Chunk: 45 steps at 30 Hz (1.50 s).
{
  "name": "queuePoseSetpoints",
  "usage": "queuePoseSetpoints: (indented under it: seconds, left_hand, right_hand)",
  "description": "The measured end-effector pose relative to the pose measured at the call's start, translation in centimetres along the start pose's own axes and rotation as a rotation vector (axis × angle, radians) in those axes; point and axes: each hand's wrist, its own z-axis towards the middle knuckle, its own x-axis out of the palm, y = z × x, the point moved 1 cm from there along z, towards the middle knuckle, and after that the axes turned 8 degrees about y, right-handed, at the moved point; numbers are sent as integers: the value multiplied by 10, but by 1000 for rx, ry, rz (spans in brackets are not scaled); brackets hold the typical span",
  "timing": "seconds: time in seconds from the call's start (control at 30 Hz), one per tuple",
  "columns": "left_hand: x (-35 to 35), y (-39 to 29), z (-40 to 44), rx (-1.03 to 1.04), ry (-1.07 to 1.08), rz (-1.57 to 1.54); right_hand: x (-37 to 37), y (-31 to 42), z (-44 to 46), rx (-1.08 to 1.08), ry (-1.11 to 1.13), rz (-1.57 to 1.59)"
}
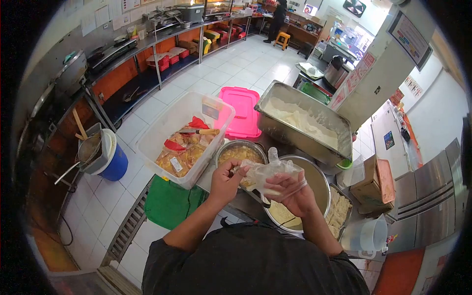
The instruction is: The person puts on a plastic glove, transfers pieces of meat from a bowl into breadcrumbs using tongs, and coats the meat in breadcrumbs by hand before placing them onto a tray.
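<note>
The left hand pinches the clear glove over the tabletop's near edge. The right hand has bent fingers, half open, against it; I can't tell if they grip. Gentle pulls seem best, so nothing rips.

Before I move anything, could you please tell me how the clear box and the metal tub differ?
The clear box is see-through plastic, while the metal tub is dull grey. The box holds orange-yellow food with a knife on top; the tub holds white powder. In view, the box stands left, the tub farther right. Both are deep, rectangular and open-topped.
</note>
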Motion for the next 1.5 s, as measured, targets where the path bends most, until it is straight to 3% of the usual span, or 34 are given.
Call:
queuePoseSetpoints:
  seconds: [0.13, 0.2, 0.27, 0.3, 0.37, 0.47, 0.5, 0.6, 0.7, 0.8, 0.9, 1.0, 1.1, 1.3, 1.4, 1.5]
  left_hand:
    - [8, -5, 10, 51, -92, 1]
    - [13, -23, 6, 457, -363, 503]
    - [23, -37, -3, 795, -318, 758]
    - [27, -38, -13, 927, -130, 758]
    - [49, -40, -14, 891, 296, 763]
    - [66, -29, -16, 678, 304, 815]
    - [66, -26, -12, 760, 241, 805]
    - [51, -34, -10, 712, 257, 647]
    - [36, -6, -10, 310, -74, 480]
    - [26, 27, 2, -21, 75, 354]
    - [24, 30, -4, -170, 306, 54]
    - [20, 33, -8, -30, 251, 262]
    - [13, 27, -6, 84, 240, 439]
    - [14, 14, -8, -60, 347, 513]
    - [21, 32, -7, 124, 88, 600]
    - [33, -6, -12, 506, -126, 769]
  right_hand:
    - [26, 1, 5, -20, -11, -21]
    - [36, 4, 7, -21, -33, -118]
    - [36, 3, 9, -80, 44, -33]
    - [35, 3, 11, -113, 86, 9]
    - [36, 5, 13, -141, 77, -32]
    - [30, 6, 16, -161, 67, -132]
    - [27, 5, 17, -166, 64, -172]
    - [24, 4, 16, -219, 51, -147]
    - [33, 11, 11, -221, 34, -15]
    - [34, 14, 8, -201, 48, 24]
    - [26, 12, 6, -214, 101, 95]
    - [25, 13, 2, -191, 62, 109]
    - [17, 21, -6, 7, 8, 33]
    - [20, 20, -7, -101, 1, -67]
    - [20, 11, -4, -281, -28, -121]
    - [22, 9, -2, -324, 45, -68]
